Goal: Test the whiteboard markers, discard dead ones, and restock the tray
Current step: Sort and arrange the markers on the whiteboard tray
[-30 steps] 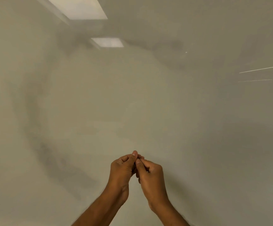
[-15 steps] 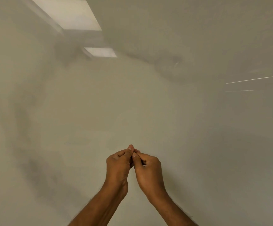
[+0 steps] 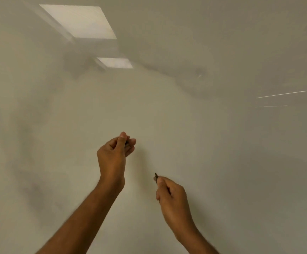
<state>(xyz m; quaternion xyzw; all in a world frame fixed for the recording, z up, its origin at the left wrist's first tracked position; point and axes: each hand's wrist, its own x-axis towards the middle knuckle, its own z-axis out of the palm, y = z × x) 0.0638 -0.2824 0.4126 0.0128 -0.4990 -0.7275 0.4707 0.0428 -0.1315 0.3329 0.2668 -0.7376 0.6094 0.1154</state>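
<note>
A whiteboard fills the whole view, smeared with grey wiped ink. My left hand is raised in front of it, its fingers closed on a small dark piece, probably the marker cap, which is mostly hidden. My right hand is lower and to the right, closed on a marker. Only the marker's dark tip shows above the fingers, pointing up close to the board. The two hands are well apart. No tray is in view.
Ceiling lights are reflected on the board at the upper left. Two thin light streaks cross the board at the right. Grey smudges curve down the board's left side.
My hands were pressed together at the middle on the marker. They have pulled apart: the left rose with the cap, the right dropped to the right with the marker, tip bared.
</note>
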